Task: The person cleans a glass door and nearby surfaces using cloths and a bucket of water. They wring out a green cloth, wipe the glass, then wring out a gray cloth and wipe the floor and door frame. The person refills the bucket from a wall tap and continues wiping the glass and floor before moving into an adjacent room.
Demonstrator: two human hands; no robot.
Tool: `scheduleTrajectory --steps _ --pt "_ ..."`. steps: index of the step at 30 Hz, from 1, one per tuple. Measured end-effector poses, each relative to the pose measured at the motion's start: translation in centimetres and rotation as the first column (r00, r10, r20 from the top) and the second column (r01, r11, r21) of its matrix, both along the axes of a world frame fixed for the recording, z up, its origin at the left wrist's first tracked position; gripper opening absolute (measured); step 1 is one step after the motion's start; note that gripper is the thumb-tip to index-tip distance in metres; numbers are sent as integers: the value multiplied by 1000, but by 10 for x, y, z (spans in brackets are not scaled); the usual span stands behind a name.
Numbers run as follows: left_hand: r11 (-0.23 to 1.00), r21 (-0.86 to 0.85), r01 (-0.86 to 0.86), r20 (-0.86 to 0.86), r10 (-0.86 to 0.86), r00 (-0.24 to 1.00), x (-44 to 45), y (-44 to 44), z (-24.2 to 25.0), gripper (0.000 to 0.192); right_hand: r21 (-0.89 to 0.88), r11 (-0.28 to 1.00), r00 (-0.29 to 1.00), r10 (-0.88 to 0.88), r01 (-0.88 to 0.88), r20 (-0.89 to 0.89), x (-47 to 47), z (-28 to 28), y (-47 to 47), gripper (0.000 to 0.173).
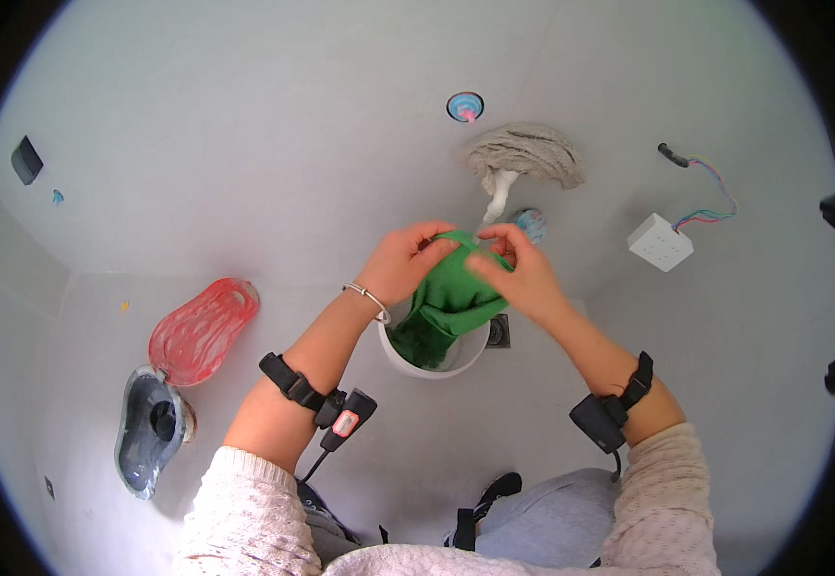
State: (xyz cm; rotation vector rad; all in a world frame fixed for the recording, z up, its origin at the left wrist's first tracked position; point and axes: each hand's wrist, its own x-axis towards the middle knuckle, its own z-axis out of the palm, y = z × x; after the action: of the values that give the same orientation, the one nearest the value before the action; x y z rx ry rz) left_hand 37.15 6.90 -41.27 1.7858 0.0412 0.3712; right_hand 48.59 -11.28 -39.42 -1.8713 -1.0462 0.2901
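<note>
A green cloth hangs from both hands over a white bucket, and its darker, wet-looking lower end lies inside the bucket. My left hand pinches the cloth's upper left edge between thumb and fingers. At the cloth's upper right edge is my right hand; its thumb is blurred and apart from the forefinger, while the other fingers are partly hidden behind the cloth, so its hold is unclear.
A mop head stands beyond the hands. A white socket box hangs on coloured wires at right. A red plastic lid and a dark squat-pan-shaped basin lie at left. A floor drain adjoins the bucket.
</note>
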Motion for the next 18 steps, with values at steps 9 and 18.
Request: scheduleTrajectory --steps 9,18 --pt "910 -415 -26 126 86 988 3 7 14 24 -288 952 991 120 -99 55 35 -46 -19 34" --pt "768 -590 -248 -76 254 964 -14 61 -21 27 -134 990 963 4 -41 -268 44 -25 -48 21"
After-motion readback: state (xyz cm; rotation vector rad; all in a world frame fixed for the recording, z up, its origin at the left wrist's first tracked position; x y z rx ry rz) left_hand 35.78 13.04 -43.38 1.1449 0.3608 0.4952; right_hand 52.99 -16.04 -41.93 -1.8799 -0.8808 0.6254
